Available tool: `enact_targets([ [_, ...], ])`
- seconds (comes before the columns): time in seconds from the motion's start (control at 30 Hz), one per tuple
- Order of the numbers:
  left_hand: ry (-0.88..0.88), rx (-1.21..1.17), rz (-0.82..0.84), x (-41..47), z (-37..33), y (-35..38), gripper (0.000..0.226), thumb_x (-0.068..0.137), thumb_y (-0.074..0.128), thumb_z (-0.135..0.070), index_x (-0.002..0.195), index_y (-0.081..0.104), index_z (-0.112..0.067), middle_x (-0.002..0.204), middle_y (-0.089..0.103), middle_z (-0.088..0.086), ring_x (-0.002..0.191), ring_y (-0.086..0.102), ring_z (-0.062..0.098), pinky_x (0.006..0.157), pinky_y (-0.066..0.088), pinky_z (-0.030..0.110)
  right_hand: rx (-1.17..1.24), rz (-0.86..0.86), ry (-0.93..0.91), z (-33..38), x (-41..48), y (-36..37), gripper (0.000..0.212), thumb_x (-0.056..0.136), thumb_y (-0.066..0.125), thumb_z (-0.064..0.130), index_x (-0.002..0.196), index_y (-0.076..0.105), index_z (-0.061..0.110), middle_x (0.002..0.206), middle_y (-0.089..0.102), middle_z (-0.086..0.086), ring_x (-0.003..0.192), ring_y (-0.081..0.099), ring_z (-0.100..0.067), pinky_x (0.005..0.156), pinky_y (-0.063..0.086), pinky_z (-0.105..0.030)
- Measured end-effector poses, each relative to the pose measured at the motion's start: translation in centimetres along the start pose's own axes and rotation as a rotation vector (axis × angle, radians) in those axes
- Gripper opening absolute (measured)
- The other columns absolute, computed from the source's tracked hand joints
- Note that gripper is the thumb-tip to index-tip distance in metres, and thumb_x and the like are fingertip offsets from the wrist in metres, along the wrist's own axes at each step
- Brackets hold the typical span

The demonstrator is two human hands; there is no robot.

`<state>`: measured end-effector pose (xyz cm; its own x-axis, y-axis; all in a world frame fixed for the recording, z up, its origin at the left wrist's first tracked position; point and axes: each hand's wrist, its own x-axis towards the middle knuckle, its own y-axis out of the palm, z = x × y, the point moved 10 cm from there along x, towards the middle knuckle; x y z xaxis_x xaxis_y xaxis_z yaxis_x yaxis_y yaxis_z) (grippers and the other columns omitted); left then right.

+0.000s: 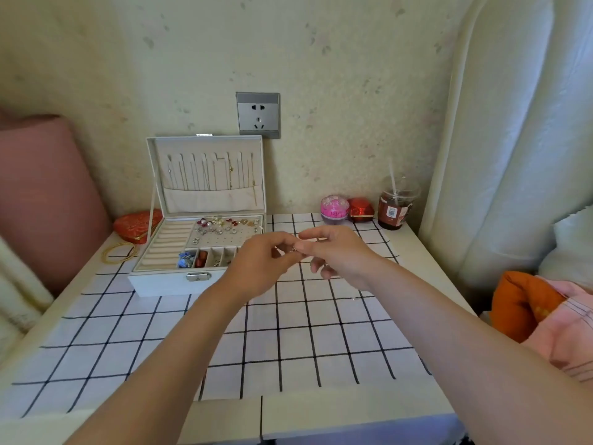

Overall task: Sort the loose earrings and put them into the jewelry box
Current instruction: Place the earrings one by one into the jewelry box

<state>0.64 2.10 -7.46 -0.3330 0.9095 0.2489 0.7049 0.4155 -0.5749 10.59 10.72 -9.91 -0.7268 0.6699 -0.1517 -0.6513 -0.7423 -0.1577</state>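
A white jewelry box (160,281) stands open at the back left of the table, its lid upright against the wall. Several earrings (221,228) sit on its perforated panel, and more pieces lie in the small front compartments (208,258). My left hand (260,268) and my right hand (340,255) meet just right of the box, above the cloth. Their fingertips pinch one small silvery earring (293,248) between them; it is mostly hidden. A tiny loose piece (354,299) lies on the cloth below my right wrist.
A white cloth with a black grid (288,332) covers the table. Behind stand a pink round jar (334,208), a red box (361,208) and a lidded drink cup with a straw (396,207). A red pouch (134,224) and gold bangles (118,253) lie left of the box.
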Motion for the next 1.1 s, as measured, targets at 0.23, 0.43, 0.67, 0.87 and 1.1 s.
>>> enact_targets([
  [0.23, -0.051, -0.122, -0.220, 0.4, 2.1, -6.2, 0.006, 0.083, 0.077, -0.036, 0.087, 0.076, -0.033, 0.075, 0.068, -0.009, 0.061, 0.056, 0.005, 0.063, 0.049, 0.021, 0.242, 0.091, 0.051, 1.9, 2.5, 4.5, 0.023, 0.088, 0.075, 0.025, 0.108, 0.069, 0.016, 0.100, 0.075, -0.008, 0.058, 0.058, -0.014, 0.048, 0.040, -0.023],
  [0.43, -0.090, -0.197, -0.185, 0.2, 3.8, -8.7, 0.011, 0.083, 0.077, -0.023, 0.093, 0.078, -0.027, 0.082, 0.070, 0.004, 0.063, 0.057, 0.012, 0.061, 0.049, 0.017, 0.171, 0.115, 0.062, 2.5, 4.6, 6.5, 0.026, 0.090, 0.073, 0.022, 0.113, 0.070, 0.010, 0.099, 0.076, -0.006, 0.055, 0.055, -0.013, 0.044, 0.037, -0.020],
  [0.67, -0.146, -0.264, -0.235, 0.3, 6.9, -10.6, 0.014, 0.090, 0.070, -0.021, 0.100, 0.076, -0.028, 0.078, 0.064, 0.002, 0.058, 0.062, 0.010, 0.063, 0.052, 0.021, 0.088, 0.169, 0.016, 3.8, 6.6, 8.0, 0.021, 0.096, 0.065, 0.015, 0.114, 0.072, 0.011, 0.094, 0.075, -0.005, 0.054, 0.048, -0.010, 0.041, 0.034, -0.019],
  [0.87, -0.168, -0.324, -0.262, 0.6, 7.5, -11.4, 0.010, 0.091, 0.069, -0.021, 0.099, 0.076, -0.018, 0.090, 0.072, 0.008, 0.054, 0.058, 0.006, 0.059, 0.051, 0.015, 0.082, 0.184, 0.009, 4.6, 8.0, 9.3, 0.015, 0.095, 0.063, 0.009, 0.109, 0.068, 0.011, 0.089, 0.075, -0.008, 0.052, 0.046, -0.013, 0.039, 0.032, -0.019],
  [1.1, -0.235, -0.301, -0.321, 1.4, 8.6, -12.2, 0.014, 0.095, 0.062, -0.026, 0.096, 0.073, -0.016, 0.067, 0.063, -0.010, 0.047, 0.054, 0.000, 0.050, 0.041, 0.011, -0.020, 0.174, -0.082, 6.9, 9.6, 9.7, 0.020, 0.087, 0.074, 0.007, 0.106, 0.073, 0.008, 0.085, 0.075, -0.011, 0.053, 0.049, -0.013, 0.042, 0.035, -0.021],
])
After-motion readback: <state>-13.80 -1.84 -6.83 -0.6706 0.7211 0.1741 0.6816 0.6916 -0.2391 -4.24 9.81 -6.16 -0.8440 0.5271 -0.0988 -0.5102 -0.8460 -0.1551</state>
